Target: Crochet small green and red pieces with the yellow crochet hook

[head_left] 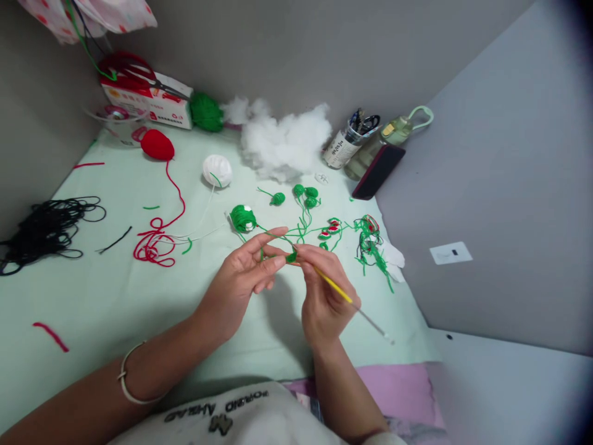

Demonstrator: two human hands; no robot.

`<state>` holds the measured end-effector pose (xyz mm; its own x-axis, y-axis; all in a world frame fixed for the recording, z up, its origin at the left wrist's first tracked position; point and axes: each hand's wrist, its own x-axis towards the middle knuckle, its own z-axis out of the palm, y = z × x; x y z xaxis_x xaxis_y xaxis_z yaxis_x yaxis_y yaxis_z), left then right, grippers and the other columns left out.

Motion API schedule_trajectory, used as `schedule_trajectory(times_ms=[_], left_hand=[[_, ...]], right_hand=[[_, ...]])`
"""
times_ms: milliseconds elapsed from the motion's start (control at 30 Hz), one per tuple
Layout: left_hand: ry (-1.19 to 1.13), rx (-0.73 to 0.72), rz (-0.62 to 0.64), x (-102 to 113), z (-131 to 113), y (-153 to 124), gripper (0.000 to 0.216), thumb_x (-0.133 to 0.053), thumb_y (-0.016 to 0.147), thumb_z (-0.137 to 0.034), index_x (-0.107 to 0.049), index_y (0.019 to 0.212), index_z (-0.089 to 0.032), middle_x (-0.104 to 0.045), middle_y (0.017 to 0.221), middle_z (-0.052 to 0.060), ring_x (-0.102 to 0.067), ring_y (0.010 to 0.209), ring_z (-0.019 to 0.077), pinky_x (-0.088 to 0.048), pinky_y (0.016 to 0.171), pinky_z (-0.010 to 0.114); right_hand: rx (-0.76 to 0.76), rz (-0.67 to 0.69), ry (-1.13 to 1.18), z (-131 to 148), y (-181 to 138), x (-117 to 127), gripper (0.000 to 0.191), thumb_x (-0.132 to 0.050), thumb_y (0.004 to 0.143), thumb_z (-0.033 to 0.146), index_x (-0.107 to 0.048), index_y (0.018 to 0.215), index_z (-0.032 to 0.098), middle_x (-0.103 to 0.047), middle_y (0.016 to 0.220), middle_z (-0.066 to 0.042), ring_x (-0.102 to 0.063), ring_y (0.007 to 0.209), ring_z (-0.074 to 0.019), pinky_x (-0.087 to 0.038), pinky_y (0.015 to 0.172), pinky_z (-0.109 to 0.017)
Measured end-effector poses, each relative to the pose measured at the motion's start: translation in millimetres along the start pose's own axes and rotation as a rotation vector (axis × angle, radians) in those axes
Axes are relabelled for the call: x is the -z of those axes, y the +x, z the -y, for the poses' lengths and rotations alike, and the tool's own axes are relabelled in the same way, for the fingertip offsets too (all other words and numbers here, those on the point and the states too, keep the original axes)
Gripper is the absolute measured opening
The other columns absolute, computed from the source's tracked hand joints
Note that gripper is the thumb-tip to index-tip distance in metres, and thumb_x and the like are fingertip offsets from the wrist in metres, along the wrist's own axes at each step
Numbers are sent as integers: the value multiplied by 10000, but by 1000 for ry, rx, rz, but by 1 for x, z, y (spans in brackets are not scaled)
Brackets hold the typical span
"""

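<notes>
My left hand [248,266] pinches a small green crochet piece [291,256] between thumb and fingers, with its index finger stretched along the yarn. A yellow-handled crochet hook [334,285] sits in my right hand [327,290], its tip meeting the green piece. From there a green strand runs back to a small green yarn ball [243,218] just beyond my left hand. Past my fingertips lie several green crocheted balls [311,202] with loose tails. Small red, white and green crocheted pieces [329,228] rest to their right.
White stuffing [287,142] is heaped at the back. Red yarn [157,144], white yarn [217,171] and black cord [39,232] lie leftward. Scissors [157,83] top a box [171,111]. A pen cup [343,148], bottle [396,130] and phone [378,172] stand back right. Yarn scraps [370,238] lie right.
</notes>
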<state>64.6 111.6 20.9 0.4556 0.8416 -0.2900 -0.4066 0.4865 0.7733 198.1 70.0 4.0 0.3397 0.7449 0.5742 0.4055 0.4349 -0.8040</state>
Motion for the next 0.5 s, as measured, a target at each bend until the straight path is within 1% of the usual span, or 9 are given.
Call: schedule_trajectory(times_ms=[133,200,333,500], left_hand=[[-27,34,23,3,-1,3,355,-773,879,-262,-732,1231,-260,-642,911,-27,-292,515,27,-332,567,232],[-30,41,20,5,-1,4,347,-789,859,-253,-746,1202,-255,-638,913,-24,-280,517,30,-328,562,234],[-26,37,22,7,-1,4,307,-795,847,-260,-770,1153,-253,-604,863,-34,-270,522,40,-332,567,245],[-23,45,46,8,-3,4,275,-780,866,-272,-780,1142,-261,-612,866,-29,-301,543,46,-323,583,250]], right_hand=[[-318,2,256,-1,7,4,125,-664,958,256,-784,988,273,-779,914,-26,-711,787,-162,-601,728,-331],[-405,14,348,-2,11,5,107,-680,945,310,-769,952,249,-765,890,-27,-693,739,-147,-593,718,-317],[-463,51,467,-4,18,7,160,-682,933,383,-724,906,232,-738,839,-23,-668,671,-139,-595,668,-310],[-501,97,484,-3,22,10,198,-628,964,399,-676,891,222,-712,799,-13,-639,622,-127,-578,642,-297]])
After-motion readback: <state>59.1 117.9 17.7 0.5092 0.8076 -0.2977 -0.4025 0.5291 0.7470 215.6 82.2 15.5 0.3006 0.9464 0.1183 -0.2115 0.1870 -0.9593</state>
